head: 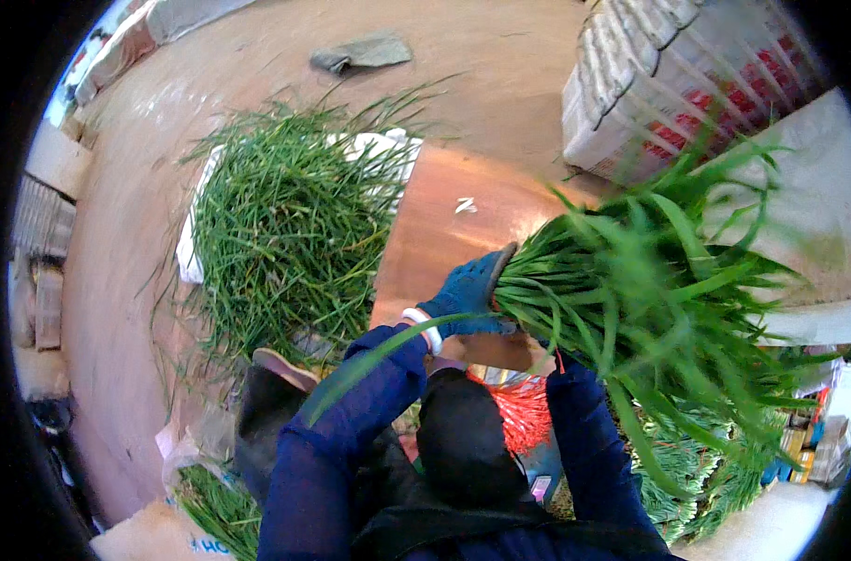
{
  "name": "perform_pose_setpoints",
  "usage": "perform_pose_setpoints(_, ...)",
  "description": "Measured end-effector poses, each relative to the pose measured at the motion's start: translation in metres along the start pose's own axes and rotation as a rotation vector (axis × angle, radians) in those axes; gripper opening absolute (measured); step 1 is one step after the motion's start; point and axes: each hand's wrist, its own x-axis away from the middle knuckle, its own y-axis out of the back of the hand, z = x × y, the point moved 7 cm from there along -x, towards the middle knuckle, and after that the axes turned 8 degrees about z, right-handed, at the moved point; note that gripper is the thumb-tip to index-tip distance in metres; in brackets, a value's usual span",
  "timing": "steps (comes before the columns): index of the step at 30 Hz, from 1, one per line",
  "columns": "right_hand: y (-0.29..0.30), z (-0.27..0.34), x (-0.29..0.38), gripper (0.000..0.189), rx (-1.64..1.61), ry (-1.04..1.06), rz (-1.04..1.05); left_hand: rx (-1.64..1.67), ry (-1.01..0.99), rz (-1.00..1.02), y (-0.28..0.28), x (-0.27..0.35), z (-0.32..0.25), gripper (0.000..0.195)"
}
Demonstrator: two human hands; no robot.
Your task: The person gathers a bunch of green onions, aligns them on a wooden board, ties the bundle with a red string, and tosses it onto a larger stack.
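My left hand (471,289), in a blue knitted glove with a dark palm, grips a thick bundle of long flat green leaves (608,273), which look like garlic chives. The leaf ends fan out to the right, and some are blurred. One long leaf hangs back across my left sleeve. My right sleeve (583,414) reaches up beneath the bundle, whose leaves hide my right hand. Below my hands is a brown board (439,210) with small white scraps (465,205) on it. Red plastic ties (524,414) hang in a bunch near my knee.
Left of the board, a big loose heap of green leaves (292,224) lies on white sheeting (190,245). Bundled greens (671,470) are stacked at lower right. A wrapped white stack (678,91) stands at upper right. Grey cloth (362,52) lies on the floor.
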Motion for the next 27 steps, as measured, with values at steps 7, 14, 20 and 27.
perform_pose_setpoints(7, -0.016, -0.022, -0.004, 0.053, -0.175, 0.001, 0.09, 0.348, 0.133, 0.376, 0.022, -0.024, -0.012, 0.123)
perform_pose_setpoints(14, -0.025, -0.105, -0.001, 0.046, 0.268, 0.002, 0.069, 0.224, 0.385, 0.377, 0.012, 0.007, 0.03, 0.12)
perform_pose_setpoints(20, -0.005, 0.004, -0.011, 0.023, 0.418, -0.095, -0.062, -0.041, 0.39, 0.191, 0.013, 0.035, 0.031, 0.121)
perform_pose_setpoints(27, -0.021, 0.018, -0.097, 0.045, 1.357, -0.082, -0.115, -0.357, 0.545, 0.295, 0.004, 0.028, 0.007, 0.123)
